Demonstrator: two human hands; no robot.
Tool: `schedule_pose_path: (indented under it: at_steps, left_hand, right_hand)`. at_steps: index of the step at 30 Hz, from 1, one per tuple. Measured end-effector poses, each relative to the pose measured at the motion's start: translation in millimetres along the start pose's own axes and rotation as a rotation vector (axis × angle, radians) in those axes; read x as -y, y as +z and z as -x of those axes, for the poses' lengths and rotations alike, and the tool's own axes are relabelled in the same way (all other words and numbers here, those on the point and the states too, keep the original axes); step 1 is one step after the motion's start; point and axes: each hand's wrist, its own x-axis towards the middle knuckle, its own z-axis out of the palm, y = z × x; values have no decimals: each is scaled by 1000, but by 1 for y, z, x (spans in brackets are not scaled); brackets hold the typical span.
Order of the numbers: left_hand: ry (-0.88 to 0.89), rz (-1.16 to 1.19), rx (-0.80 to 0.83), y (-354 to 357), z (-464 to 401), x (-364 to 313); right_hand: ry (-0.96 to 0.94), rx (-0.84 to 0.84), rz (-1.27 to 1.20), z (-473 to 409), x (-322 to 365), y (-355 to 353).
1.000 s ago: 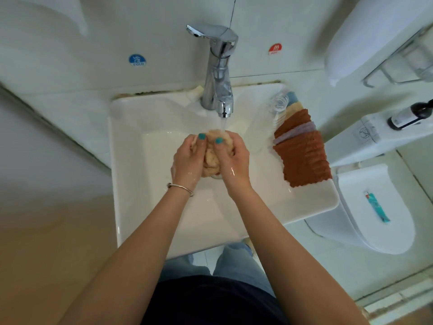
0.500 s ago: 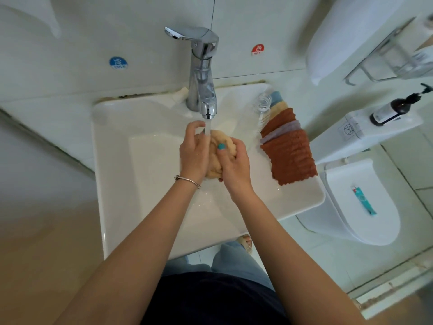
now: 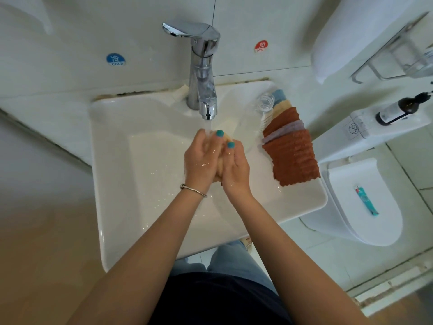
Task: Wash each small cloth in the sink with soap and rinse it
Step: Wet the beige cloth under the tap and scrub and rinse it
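A small beige cloth point(image 3: 219, 167) is bunched between both my hands over the white sink point(image 3: 131, 174). My left hand point(image 3: 202, 158) wraps it from the left, and my right hand point(image 3: 234, 167) clasps it from the right. Most of the cloth is hidden by my fingers. Water runs from the chrome faucet point(image 3: 203, 73) onto my left fingers. A stack of folded small cloths point(image 3: 291, 151), brown on top with lilac, beige and blue behind, lies on the sink's right rim.
A clear plastic bottle point(image 3: 260, 116) lies on the rim between the faucet and the stack. To the right are a toilet point(image 3: 365, 202) with a teal tube point(image 3: 366, 200) on its lid and a dark pump bottle point(image 3: 398, 110) on the tank.
My hands have kept rubbing the cloth under the running water, closing more tightly round it so less of it shows. The view has shifted slightly.
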Motion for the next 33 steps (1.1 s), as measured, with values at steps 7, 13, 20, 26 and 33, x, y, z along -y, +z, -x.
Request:
schedule_pose_path:
  at_steps: [7,13,20,26,33]
  left_hand:
    - [-74,45,-154,-38,-5,13]
    - [-49,58,-142,-9,2,1]
    - [-37,69,-199,-12,-1,10]
    - [-121,44,-247,2,-22,3]
    - [-177,155,-284,4,-39,11]
  right_hand:
    - [-59,58,-25,-4,8,33]
    - [-1,50,-34,7,1,11]
    - [-3,54,-51,-4,16,24]
    - [72,15,178,-22,21,35]
    - [-23,58,462,-45,16,41]
